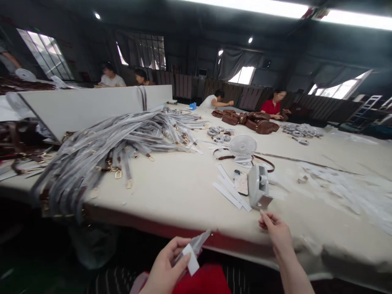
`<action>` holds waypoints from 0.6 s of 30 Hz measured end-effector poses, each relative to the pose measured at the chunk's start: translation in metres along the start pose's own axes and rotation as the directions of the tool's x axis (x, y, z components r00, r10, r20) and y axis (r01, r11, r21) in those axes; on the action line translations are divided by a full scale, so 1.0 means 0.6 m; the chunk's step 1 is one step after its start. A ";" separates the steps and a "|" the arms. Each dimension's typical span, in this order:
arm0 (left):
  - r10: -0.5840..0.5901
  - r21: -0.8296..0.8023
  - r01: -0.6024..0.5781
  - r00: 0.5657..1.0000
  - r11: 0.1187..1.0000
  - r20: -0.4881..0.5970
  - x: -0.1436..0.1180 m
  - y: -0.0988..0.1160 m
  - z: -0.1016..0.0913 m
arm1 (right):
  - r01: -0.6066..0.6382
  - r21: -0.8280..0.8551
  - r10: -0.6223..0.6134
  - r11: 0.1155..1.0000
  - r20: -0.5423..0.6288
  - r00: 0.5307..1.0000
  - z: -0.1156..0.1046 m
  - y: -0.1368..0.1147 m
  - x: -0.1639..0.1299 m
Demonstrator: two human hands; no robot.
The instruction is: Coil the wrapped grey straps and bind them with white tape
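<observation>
Head view: left hand (165,267) fingers pinch wrapped strap end (193,249) above lap; right hand (275,228) fingers reach tape dispenser (259,185) on surface (171,192), gripping nothing clearly. Tape may tear crooked; dispenser could slide.

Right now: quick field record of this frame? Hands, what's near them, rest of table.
left hand: pinches a white paper strip with a grey wrapped piece, below the table edge
right hand: fingertips at the front of the tape dispenser, grip closed on something too small to tell
beside dispenser: phone, white strips
behind: small fan
left of table: pile of wrapped straps
far end: brown bags, seated people
</observation>
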State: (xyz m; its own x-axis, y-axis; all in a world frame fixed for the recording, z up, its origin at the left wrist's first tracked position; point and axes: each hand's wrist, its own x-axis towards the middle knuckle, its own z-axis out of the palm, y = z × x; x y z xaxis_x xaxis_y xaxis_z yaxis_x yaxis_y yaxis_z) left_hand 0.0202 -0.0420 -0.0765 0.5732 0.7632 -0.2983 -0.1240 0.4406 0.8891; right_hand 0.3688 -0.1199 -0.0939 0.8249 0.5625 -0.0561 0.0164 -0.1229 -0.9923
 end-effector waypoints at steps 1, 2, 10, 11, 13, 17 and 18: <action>0.005 -0.011 -0.005 1.000 1.000 0.000 0.000 -0.003 0.005 | -0.010 -0.005 0.010 1.000 0.053 0.999 0.015 -0.005 -0.019; 0.016 -0.014 -0.016 1.000 1.000 -0.003 0.001 -0.006 0.010 | -0.021 -0.009 0.022 1.000 0.113 0.993 0.033 -0.011 -0.040; 0.146 0.085 -0.137 0.983 0.987 -0.111 0.004 -0.020 0.036 | -0.235 0.022 0.144 0.972 0.733 0.664 0.164 -0.069 -0.223; 0.168 0.079 -0.159 0.978 0.984 -0.126 0.003 -0.021 0.036 | -0.282 0.024 0.166 0.959 0.759 0.630 0.168 -0.071 -0.233; 0.200 0.070 -0.192 0.968 0.979 -0.153 0.004 -0.022 0.032 | -0.358 0.020 0.207 0.933 0.785 0.584 0.171 -0.068 -0.245; 0.196 0.026 -0.195 0.963 0.981 -0.185 0.008 -0.029 0.023 | -0.389 -0.019 0.254 0.921 0.786 0.563 0.173 -0.049 -0.248; 0.192 0.017 -0.192 0.962 0.981 -0.195 0.009 -0.031 0.022 | -0.378 -0.036 0.262 0.925 0.781 0.567 0.175 -0.044 -0.248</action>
State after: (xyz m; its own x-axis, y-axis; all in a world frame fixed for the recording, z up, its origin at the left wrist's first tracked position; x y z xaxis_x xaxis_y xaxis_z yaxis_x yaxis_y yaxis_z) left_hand 0.0362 -0.0524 -0.0900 0.3697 0.9108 -0.1837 -0.2180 0.2772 0.9358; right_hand 0.1862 -0.1148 -0.0709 0.0311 0.9254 -0.3778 -0.2764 -0.3553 -0.8930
